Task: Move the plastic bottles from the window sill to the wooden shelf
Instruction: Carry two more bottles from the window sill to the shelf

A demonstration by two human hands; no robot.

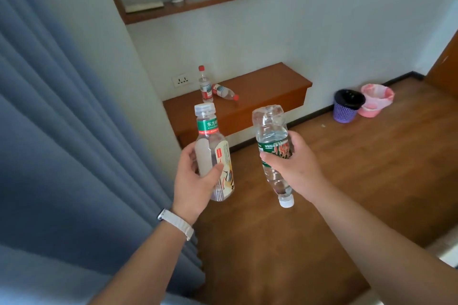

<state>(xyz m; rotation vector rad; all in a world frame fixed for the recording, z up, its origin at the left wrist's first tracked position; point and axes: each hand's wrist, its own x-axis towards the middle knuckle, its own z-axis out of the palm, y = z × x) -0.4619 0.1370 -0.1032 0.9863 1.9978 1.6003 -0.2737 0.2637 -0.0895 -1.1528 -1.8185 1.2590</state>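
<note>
Bottles in both hands, wooden shelf (272,86) ahead, not yet reached.
The left hand (195,176) curls its fingers (213,171) round an upright white-capped bottle (210,138); the right hand (295,166) grips a clear bottle (270,129) upside down, cap lowest. Judged risk: set down inverted it would topple, knocking the standing red-capped bottle (205,84) or the lying red-capped bottle (224,91) beside it, which could roll off the shelf's edge.

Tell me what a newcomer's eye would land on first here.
Centre frame, the left hand grips an upright clear plastic bottle with a green neck band, and the right hand grips a clear green-labelled plastic bottle upside down, white cap lowest. Behind them, the low brown wooden shelf bears a standing red-capped clear bottle and a toppled red-capped clear bottle.
</note>
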